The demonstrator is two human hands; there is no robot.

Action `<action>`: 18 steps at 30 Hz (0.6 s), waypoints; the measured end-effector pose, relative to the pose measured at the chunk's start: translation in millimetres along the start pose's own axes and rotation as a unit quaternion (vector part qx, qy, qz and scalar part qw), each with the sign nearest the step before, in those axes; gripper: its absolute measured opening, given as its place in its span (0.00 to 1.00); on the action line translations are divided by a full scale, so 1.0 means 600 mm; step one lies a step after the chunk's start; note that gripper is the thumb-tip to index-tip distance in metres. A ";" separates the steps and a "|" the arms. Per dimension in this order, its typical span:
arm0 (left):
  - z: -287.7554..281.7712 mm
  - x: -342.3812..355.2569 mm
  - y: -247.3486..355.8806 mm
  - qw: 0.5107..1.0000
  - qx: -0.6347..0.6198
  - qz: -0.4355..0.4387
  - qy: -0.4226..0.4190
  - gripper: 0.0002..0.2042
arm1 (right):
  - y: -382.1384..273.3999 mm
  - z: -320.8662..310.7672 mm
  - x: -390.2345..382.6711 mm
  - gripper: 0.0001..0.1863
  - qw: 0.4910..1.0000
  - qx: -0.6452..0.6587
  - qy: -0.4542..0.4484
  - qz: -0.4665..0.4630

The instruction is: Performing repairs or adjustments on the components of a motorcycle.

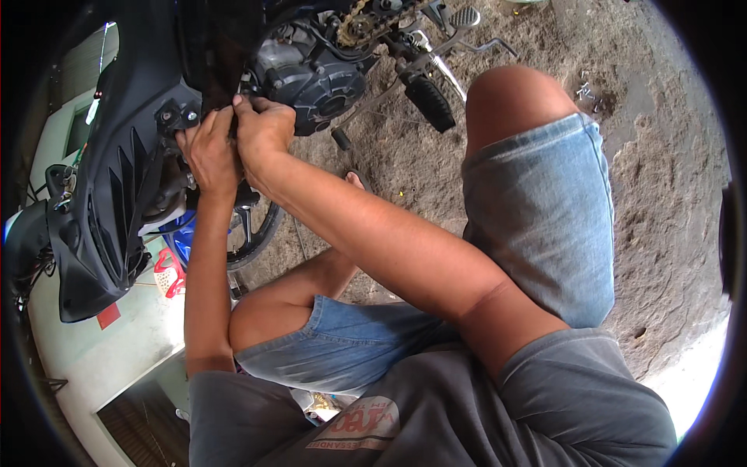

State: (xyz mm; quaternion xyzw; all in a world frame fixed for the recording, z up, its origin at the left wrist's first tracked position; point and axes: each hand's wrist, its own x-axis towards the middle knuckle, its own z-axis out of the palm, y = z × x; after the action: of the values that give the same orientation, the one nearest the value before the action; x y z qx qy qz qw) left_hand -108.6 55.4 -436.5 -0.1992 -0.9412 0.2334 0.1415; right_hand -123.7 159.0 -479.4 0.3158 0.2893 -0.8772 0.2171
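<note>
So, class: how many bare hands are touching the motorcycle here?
2: the left hand on the black plastic fairing, the right hand beside it at the grey metal engine casing. None seem hidden.

Wearing grey short-sleeved t-shirt [436, 412] with red-and-white printed patch at chest, light blue denim shorts [537, 210] fraying at hems. Showing bare forearms, bare knees; no gloves on left hand [208, 152], right hand [263, 132].

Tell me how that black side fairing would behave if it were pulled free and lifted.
The fairing is a thin moulded panel with slotted vents, so it is probably light for its size and flexes somewhat. Its long tapered shape may make it awkward to balance. Both hands, left and right, work beside it near the engine.
</note>
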 end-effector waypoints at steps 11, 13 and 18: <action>0.006 0.004 0.027 0.996 -0.049 -0.049 0.059 0.12 | -0.013 -0.009 0.001 0.15 1.000 -0.026 -0.014 0.007; 0.004 0.005 0.033 0.994 -0.047 -0.082 0.046 0.11 | -0.015 -0.010 -0.003 0.16 0.999 -0.035 -0.013 0.012; -0.004 0.011 0.028 0.998 -0.016 -0.061 0.021 0.07 | -0.020 -0.002 -0.006 0.14 0.999 -0.002 -0.006 0.041</action>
State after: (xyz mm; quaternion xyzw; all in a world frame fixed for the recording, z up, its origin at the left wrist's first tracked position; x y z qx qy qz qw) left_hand -108.3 72.9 -441.6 -0.1489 -0.9521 0.2048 0.1714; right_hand -127.4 169.3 -473.5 0.3216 0.2761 -0.8690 0.2553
